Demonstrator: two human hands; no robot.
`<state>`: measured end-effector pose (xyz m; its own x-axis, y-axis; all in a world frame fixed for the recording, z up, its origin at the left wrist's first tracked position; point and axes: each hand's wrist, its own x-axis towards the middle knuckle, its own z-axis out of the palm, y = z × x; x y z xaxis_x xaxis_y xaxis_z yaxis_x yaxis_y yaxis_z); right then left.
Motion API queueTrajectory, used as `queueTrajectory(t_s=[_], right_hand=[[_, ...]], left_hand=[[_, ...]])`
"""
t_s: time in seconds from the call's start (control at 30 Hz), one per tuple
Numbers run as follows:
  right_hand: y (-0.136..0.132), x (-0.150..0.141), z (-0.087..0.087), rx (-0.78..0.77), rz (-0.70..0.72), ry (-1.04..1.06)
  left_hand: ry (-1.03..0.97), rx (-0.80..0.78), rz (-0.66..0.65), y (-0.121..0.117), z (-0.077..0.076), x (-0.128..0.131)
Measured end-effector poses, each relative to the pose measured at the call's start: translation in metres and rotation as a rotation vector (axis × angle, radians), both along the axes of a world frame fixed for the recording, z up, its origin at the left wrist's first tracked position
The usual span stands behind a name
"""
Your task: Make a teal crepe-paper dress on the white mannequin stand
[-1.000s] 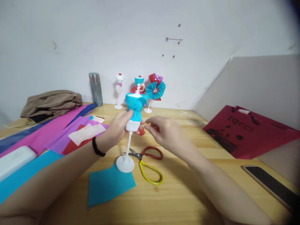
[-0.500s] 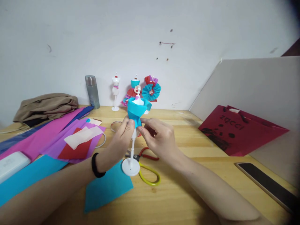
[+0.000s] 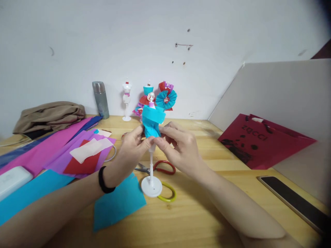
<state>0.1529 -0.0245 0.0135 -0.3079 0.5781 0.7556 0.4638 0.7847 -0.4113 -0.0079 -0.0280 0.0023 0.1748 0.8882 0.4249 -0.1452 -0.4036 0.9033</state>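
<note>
A small white dress form (image 3: 151,168) on a round base is between my hands, its body wrapped in blue crepe paper (image 3: 153,120). My left hand (image 3: 133,143) grips the paper's lower part at the waist, thumb in front. From the other side my right hand (image 3: 178,143) pinches the same gathered paper, its thumb tip meeting the left thumb. The backs of the fingers hide part of the waist. Below and behind the base lie scissors (image 3: 164,166) with one red and one yellow handle. A flat blue paper piece (image 3: 120,203) lies to the left.
Folded paper in pink (image 3: 41,148), purple and red lies left, near a white box (image 3: 15,182) and brown cloth (image 3: 51,113). A flask (image 3: 100,100) and several decorated dress forms (image 3: 126,100) line the wall. A red bag (image 3: 263,144) and a phone (image 3: 292,203) are right.
The dress form has turned and shifted slightly right, its base now covering more of the yellow scissor handle. Both thumbs have come together at the front of the paper's waist.
</note>
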Motion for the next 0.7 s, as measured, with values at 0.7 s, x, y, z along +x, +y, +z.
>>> queueTrajectory(t_s=[0.7], right_hand=[[0.027, -0.002, -0.002, -0.397, 0.124, 0.285]], left_hand=[[0.127, 0.116, 0.229, 0.000, -0.016, 0.001]])
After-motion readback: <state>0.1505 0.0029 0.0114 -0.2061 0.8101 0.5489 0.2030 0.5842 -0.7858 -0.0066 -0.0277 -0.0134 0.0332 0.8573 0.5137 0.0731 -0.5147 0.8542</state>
